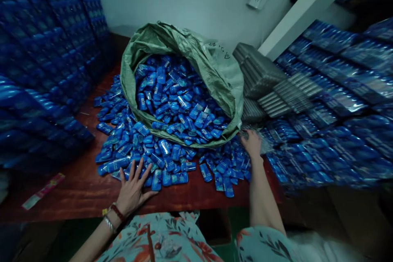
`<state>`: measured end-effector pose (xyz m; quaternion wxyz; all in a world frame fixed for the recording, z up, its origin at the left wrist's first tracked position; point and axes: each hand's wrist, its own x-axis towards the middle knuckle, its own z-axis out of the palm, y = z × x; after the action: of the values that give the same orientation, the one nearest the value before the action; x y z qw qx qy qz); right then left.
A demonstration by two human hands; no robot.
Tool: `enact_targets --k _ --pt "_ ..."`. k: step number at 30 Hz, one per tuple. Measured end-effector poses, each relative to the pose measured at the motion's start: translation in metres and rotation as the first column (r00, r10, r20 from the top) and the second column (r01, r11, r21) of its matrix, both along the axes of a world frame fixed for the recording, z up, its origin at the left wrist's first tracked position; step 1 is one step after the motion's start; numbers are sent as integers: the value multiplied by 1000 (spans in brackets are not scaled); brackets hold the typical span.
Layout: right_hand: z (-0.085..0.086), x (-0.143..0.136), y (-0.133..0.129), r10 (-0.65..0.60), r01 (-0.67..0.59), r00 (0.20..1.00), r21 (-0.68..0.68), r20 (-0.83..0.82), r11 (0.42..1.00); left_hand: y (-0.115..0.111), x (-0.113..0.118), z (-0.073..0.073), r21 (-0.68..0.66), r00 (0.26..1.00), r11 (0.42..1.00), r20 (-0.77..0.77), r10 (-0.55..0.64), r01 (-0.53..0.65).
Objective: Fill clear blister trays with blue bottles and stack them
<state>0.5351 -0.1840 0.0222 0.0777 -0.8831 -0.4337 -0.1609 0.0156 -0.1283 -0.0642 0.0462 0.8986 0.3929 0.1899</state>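
Where the loose blue packets meet the near side of the bench, the left hand rests against them, fingers spread and gripping nothing. Beyond both hands' fingers, the green sack lies tipped, mouth towards them, presumably so its contents spill within reach. The right hand is beside the sack's rim, fingers bent; whether they grip the clear plastic there cannot be told.
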Motion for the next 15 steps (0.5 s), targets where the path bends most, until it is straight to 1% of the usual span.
enact_targets --k 3,7,9,11,12,13,14,15 --pt "4 -2 5 36 -37 999 20 26 999 16 0 4 21 1000 1000 1 -18 18" --pt "13 -1 4 60 -64 996 60 66 996 35 -10 4 37 998 998 31 45 -46" --pt "23 -1 2 52 -59 996 86 77 995 40 -13 5 31 998 998 29 55 -56" --pt "38 -8 -3 29 -50 992 173 123 984 43 -14 9 10 1000 1000 4 27 -27" --pt "46 -16 -6 14 -59 985 259 172 964 43 -15 11 0 1000 1000 -9 5 -5" --pt "54 -29 -11 -4 -82 973 362 232 929 44 -16 14 -8 1000 1000 -20 -16 15" --pt "61 -48 -18 4 -142 956 450 293 882 44 -17 16 -12 999 999 -29 -31 30" --pt "67 -72 -27 41 -218 942 517 332 828 44 -19 18 -12 999 999 -35 -37 36"
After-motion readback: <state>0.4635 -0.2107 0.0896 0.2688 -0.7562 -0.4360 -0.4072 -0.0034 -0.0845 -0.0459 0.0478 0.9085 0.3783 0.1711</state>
